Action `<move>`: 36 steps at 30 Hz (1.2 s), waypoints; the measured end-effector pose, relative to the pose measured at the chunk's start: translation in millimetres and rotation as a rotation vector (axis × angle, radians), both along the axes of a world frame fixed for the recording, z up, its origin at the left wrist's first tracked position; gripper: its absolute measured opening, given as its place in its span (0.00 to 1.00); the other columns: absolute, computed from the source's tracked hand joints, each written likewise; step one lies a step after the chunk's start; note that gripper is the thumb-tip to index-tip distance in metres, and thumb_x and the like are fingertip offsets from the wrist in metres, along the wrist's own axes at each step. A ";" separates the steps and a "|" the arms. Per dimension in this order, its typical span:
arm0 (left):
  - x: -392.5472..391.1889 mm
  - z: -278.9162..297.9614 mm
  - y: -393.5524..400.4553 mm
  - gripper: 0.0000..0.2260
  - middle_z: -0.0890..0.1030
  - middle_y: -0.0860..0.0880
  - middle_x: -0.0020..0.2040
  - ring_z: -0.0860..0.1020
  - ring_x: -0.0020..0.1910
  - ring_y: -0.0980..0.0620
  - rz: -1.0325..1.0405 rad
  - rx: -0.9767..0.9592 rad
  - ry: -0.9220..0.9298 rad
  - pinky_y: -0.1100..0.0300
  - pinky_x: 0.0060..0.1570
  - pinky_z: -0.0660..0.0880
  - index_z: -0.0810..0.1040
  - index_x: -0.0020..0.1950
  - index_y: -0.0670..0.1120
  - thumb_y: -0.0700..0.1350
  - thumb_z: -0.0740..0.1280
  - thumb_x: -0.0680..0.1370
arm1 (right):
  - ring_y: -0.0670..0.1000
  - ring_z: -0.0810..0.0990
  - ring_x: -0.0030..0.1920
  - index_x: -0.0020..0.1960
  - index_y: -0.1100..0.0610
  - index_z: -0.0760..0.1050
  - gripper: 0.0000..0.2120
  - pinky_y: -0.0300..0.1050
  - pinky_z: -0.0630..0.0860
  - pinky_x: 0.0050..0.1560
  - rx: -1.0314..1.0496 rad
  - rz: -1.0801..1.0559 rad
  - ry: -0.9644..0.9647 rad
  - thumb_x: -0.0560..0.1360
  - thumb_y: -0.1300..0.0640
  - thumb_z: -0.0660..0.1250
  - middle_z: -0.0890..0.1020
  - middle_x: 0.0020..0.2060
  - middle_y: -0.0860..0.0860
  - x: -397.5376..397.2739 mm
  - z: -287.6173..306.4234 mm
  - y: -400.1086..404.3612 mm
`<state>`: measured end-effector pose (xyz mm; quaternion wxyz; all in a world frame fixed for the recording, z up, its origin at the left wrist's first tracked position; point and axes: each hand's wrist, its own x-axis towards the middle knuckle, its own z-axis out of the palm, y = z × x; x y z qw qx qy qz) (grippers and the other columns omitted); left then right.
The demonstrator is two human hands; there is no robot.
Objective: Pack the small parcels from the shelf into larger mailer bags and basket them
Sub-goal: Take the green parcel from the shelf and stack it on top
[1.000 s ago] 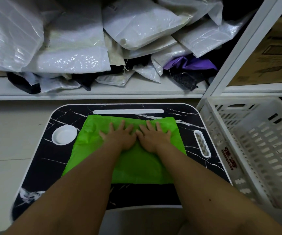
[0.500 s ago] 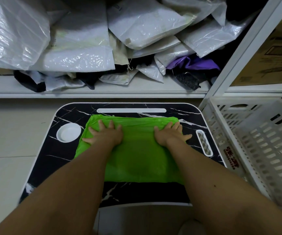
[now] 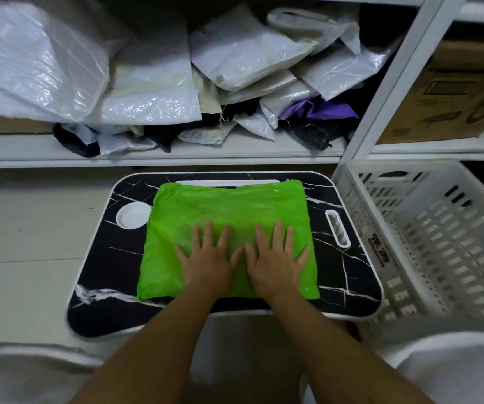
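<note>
Green film is what you have under both palms: the green mailer bag [image 3: 229,225] lies flat at the centre of the black marble-pattern lap tray [image 3: 98,258], its round white cup recess [image 3: 133,215] at nine o'clock from the bag. Your left hand [image 3: 207,258] rests on the bag with fingers straight and spread, gripping nothing; just beside it at three o'clock your right hand [image 3: 277,258] lies the same way, thumbs nearly touching. Judging by the puffed, wrinkled surface, the bag is light, soft and slippery, with something yielding inside, so it will likely sag if lifted by one corner; take it by the two short edges, or pinch the far sealed edge at twelve o'clock. White and grey small parcels [image 3: 153,91] crowd the shelf [image 3: 159,158] beyond the tray. At three o'clock stands the white slatted basket [image 3: 439,243]; its near wall carries red characters [image 3: 379,249], too blurred to read
</note>
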<state>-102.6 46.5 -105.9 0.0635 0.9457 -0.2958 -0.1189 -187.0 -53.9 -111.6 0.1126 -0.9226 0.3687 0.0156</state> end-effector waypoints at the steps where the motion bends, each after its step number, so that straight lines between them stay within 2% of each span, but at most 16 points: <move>1: -0.9 -3.2 6.0 0.32 0.42 0.47 0.79 0.41 0.78 0.43 -0.020 0.010 -0.012 0.30 0.69 0.48 0.43 0.78 0.59 0.69 0.46 0.77 | 0.59 0.42 0.78 0.78 0.41 0.47 0.39 0.73 0.44 0.69 -0.003 0.033 0.013 0.70 0.32 0.29 0.45 0.79 0.52 -3.8 -0.4 -2.5; 3: -1.6 -4.6 15.4 0.39 0.40 0.46 0.79 0.39 0.77 0.41 -0.067 0.042 -0.019 0.29 0.68 0.49 0.39 0.78 0.58 0.74 0.47 0.73 | 0.60 0.39 0.78 0.78 0.41 0.44 0.40 0.73 0.45 0.70 0.006 0.083 0.045 0.69 0.28 0.31 0.42 0.79 0.53 -8.4 0.3 -8.2; 7: 2.1 -3.2 29.0 0.54 0.34 0.46 0.78 0.38 0.76 0.37 -0.093 0.153 0.014 0.29 0.68 0.51 0.32 0.76 0.56 0.77 0.59 0.64 | 0.63 0.37 0.77 0.78 0.44 0.36 0.46 0.71 0.50 0.71 0.012 0.140 0.142 0.67 0.22 0.40 0.37 0.78 0.56 -20.3 3.0 -19.5; 9: 3.6 -2.6 36.9 0.57 0.34 0.44 0.77 0.40 0.76 0.34 -0.073 0.205 0.030 0.31 0.68 0.52 0.31 0.76 0.54 0.77 0.62 0.63 | 0.66 0.39 0.76 0.77 0.45 0.33 0.50 0.70 0.54 0.71 0.028 0.159 0.206 0.65 0.21 0.45 0.35 0.77 0.57 -26.1 6.9 -26.2; 11: 5.3 -4.0 46.0 0.58 0.35 0.41 0.77 0.42 0.76 0.33 -0.048 0.226 0.030 0.32 0.69 0.53 0.31 0.76 0.52 0.78 0.61 0.62 | 0.69 0.44 0.76 0.77 0.46 0.30 0.54 0.69 0.57 0.71 0.048 0.183 0.264 0.65 0.23 0.55 0.32 0.76 0.58 -30.3 10.5 -34.0; 13: 8.0 -5.3 55.1 0.57 0.37 0.39 0.78 0.43 0.76 0.35 -0.035 0.249 0.021 0.33 0.69 0.54 0.32 0.77 0.50 0.78 0.58 0.63 | 0.69 0.47 0.76 0.77 0.46 0.29 0.55 0.67 0.57 0.72 0.061 0.201 0.301 0.67 0.26 0.61 0.30 0.75 0.58 -32.9 13.1 -39.4; 16: 17.1 3.0 63.5 0.53 0.40 0.39 0.78 0.44 0.77 0.39 -0.050 0.342 0.031 0.35 0.70 0.55 0.34 0.77 0.48 0.78 0.52 0.67 | 0.67 0.46 0.76 0.78 0.46 0.32 0.50 0.68 0.54 0.72 0.083 0.212 0.343 0.70 0.27 0.59 0.31 0.76 0.58 -32.1 17.4 -43.9; 17: 21.4 9.4 63.6 0.51 0.42 0.40 0.79 0.46 0.78 0.40 -0.059 0.379 0.032 0.34 0.70 0.54 0.36 0.78 0.47 0.78 0.48 0.68 | 0.66 0.46 0.77 0.78 0.46 0.35 0.48 0.68 0.51 0.73 0.067 0.216 0.342 0.71 0.26 0.54 0.35 0.77 0.58 -30.2 21.7 -43.8; 19: 28.4 25.7 58.6 0.49 0.53 0.40 0.78 0.55 0.76 0.42 -0.070 0.383 -0.005 0.34 0.70 0.52 0.47 0.78 0.44 0.77 0.41 0.69 | 0.63 0.46 0.77 0.79 0.47 0.50 0.41 0.68 0.47 0.73 0.009 0.188 0.211 0.73 0.26 0.44 0.47 0.79 0.58 -21.3 35.9 -40.6; 21: 29.6 37.3 50.2 0.48 0.64 0.41 0.74 0.60 0.74 0.44 -0.069 0.273 -0.073 0.36 0.70 0.53 0.59 0.75 0.44 0.76 0.36 0.69 | 0.60 0.48 0.78 0.74 0.46 0.61 0.32 0.66 0.48 0.73 -0.063 0.165 0.017 0.77 0.31 0.44 0.56 0.78 0.55 -4.0 47.5 -33.7; 24: 20.1 41.0 32.7 0.43 0.59 0.44 0.77 0.54 0.77 0.46 -0.092 0.001 -0.104 0.40 0.73 0.50 0.57 0.77 0.47 0.70 0.32 0.72 | 0.60 0.45 0.78 0.76 0.41 0.55 0.26 0.69 0.48 0.72 -0.046 0.268 0.018 0.80 0.36 0.48 0.50 0.79 0.51 23.6 49.4 -12.8; 27: 14.1 32.3 12.2 0.26 0.52 0.49 0.79 0.49 0.78 0.48 -0.097 -0.162 -0.034 0.42 0.74 0.49 0.55 0.78 0.56 0.60 0.40 0.81 | 0.62 0.41 0.77 0.77 0.38 0.45 0.29 0.72 0.45 0.71 0.066 0.304 0.169 0.79 0.37 0.50 0.45 0.79 0.50 32.2 34.3 1.4; 30: 15.2 15.5 8.8 0.22 0.46 0.52 0.80 0.44 0.78 0.46 -0.065 -0.075 0.093 0.36 0.72 0.48 0.48 0.78 0.61 0.58 0.42 0.83 | 0.62 0.41 0.77 0.78 0.39 0.44 0.30 0.72 0.44 0.70 0.016 0.299 0.152 0.79 0.37 0.50 0.46 0.79 0.50 29.2 22.2 1.6; 33: 15.5 -1.2 15.8 0.23 0.42 0.52 0.79 0.42 0.78 0.45 -0.063 0.004 0.086 0.33 0.70 0.47 0.42 0.77 0.63 0.59 0.43 0.82 | 0.62 0.43 0.77 0.78 0.40 0.44 0.30 0.72 0.45 0.69 -0.079 0.338 0.171 0.77 0.34 0.40 0.48 0.79 0.51 22.9 15.5 3.2; 34: 13.7 -4.6 17.6 0.23 0.42 0.52 0.79 0.42 0.78 0.45 -0.071 0.011 0.060 0.33 0.70 0.47 0.41 0.77 0.63 0.59 0.43 0.82 | 0.64 0.47 0.77 0.78 0.40 0.47 0.31 0.74 0.48 0.68 -0.095 0.342 0.192 0.76 0.34 0.38 0.51 0.79 0.53 20.3 14.3 5.8; 36: 11.2 -5.5 19.0 0.23 0.42 0.52 0.79 0.42 0.78 0.45 -0.069 0.006 0.032 0.34 0.71 0.47 0.41 0.77 0.62 0.60 0.43 0.82 | 0.67 0.64 0.72 0.74 0.42 0.64 0.31 0.78 0.61 0.61 -0.066 0.306 0.176 0.75 0.36 0.44 0.67 0.73 0.55 20.3 11.6 8.6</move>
